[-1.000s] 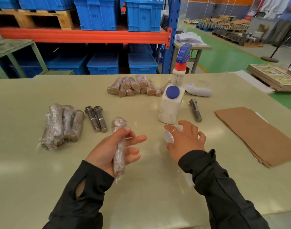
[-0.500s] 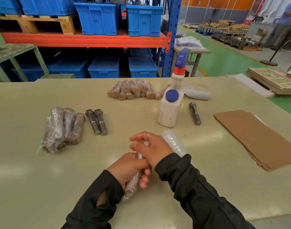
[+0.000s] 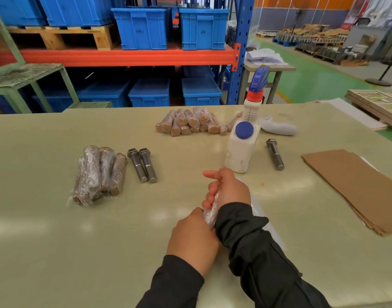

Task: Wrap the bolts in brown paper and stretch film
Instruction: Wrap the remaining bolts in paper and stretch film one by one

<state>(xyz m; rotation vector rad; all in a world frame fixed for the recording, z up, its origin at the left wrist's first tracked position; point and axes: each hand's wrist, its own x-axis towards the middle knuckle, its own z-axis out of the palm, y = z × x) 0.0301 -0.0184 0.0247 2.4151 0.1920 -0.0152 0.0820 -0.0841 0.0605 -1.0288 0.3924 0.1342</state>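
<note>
Hands, left [image 3: 194, 237] and right [image 3: 229, 188], grip one film-wrapped bolt [image 3: 210, 213] between loose bolts [image 3: 142, 164] and spray bottle [image 3: 241, 147].

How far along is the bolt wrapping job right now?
Done: a film-wrapped bundle lies at the left, and a pile of paper-wrapped bolts sits at the far side. In hand: the left hand and right hand both grip one wrapped bolt. Left: two bare bolts beside the bundle and a single bare bolt near the spray bottle; brown paper sheets wait on the right.

wrapped bolt [image 3: 210, 213] mostly hidden by hands; film roll [image 3: 256, 207] behind right sleeve
</note>
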